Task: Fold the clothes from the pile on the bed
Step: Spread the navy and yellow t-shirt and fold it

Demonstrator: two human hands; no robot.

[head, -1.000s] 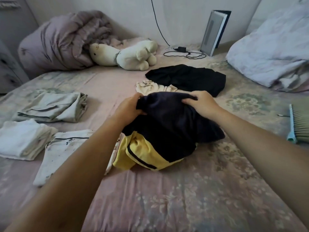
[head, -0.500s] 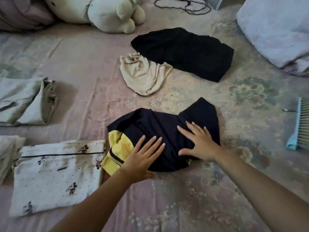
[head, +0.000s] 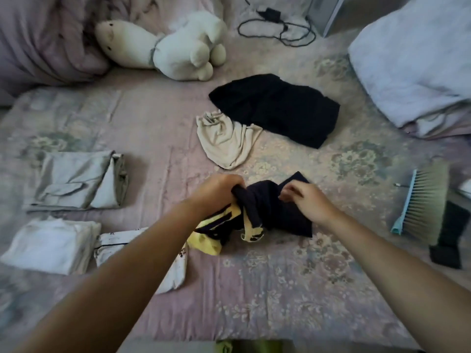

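— How far along is the folding?

— Well past halfway, I'd judge. Three folded pieces sit in a group on the left side of the bed [head: 254,289]: a grey garment [head: 76,182], a white one [head: 51,244], and a printed piece [head: 142,253] partly under the left forearm.

— And what's in hand?

— A navy and yellow garment [head: 275,212], bunched in the middle of the bed. The left hand [head: 216,191] has its fingers curled round a dark fold at the garment's top edge; the right hand [head: 303,200] pinches the cloth just beside it.

— What's left?

— A beige piece [head: 226,141], crumpled, and a black garment [head: 277,108] touching it, both lying loose farther up the bed. Whether the black one counts as folded, I can't tell.
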